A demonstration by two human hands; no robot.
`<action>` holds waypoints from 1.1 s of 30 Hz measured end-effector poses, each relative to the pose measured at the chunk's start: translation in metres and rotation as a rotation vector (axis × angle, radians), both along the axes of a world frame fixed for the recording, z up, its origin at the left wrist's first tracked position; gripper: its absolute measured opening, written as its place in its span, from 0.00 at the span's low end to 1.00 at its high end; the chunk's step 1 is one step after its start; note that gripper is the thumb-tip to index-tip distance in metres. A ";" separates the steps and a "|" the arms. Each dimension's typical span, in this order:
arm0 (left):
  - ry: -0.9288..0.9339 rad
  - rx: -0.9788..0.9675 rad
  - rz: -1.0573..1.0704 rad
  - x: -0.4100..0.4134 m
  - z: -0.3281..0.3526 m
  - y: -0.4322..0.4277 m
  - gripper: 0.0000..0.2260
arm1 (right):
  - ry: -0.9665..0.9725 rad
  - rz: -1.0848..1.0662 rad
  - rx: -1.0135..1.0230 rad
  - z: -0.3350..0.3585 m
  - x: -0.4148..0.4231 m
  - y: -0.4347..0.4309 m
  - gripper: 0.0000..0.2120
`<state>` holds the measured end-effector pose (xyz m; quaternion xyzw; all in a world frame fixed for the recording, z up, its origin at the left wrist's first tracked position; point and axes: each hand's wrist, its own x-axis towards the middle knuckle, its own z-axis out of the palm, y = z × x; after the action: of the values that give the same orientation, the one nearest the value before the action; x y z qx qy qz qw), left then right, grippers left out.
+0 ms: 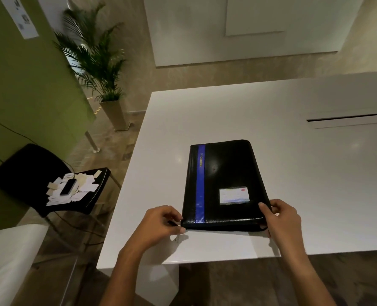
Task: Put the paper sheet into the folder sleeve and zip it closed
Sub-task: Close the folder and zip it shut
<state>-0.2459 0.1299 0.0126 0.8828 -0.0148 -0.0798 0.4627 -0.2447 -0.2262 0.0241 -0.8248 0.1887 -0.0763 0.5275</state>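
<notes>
Black zip portfolio [225, 184]: lies flat and closed on the white table [293, 173], near the front edge, its long side running away from the person. Cover carries a blue stripe [200, 184] down the left side with yellow lettering, and a clear card window [234, 196] at lower right holding a pale card.

Left hand [161, 224]: at the portfolio's near left corner, fingers curled narrowly together around a small dark item at the corner, probably the zip pull, though the view is too blurred to be sure. A small metallic piece [177, 239] hangs just below the fingers.

Right hand [282, 215]: clasps the near right corner of the portfolio, thumb on top of the cover, fingers wrapped round the edge.

Paper sheet: none shows outside the closed cover.

Black chair [39, 168]: left of the table, well apart from it; seat bears scattered paper slips [83, 186] and a dark phone [68, 187] lying on them.

Potted palm [94, 58]: stands on the floor beyond the chair, in a tall pale planter.
</notes>
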 end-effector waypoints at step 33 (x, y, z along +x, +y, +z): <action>0.031 -0.202 0.058 -0.012 -0.028 0.015 0.04 | -0.189 0.558 -0.692 -0.025 -0.042 0.175 0.05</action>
<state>-0.2578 0.1445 -0.0158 0.8303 0.0101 -0.0782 0.5518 -0.2871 -0.0508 -0.0004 -0.9613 -0.1264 -0.0650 0.2361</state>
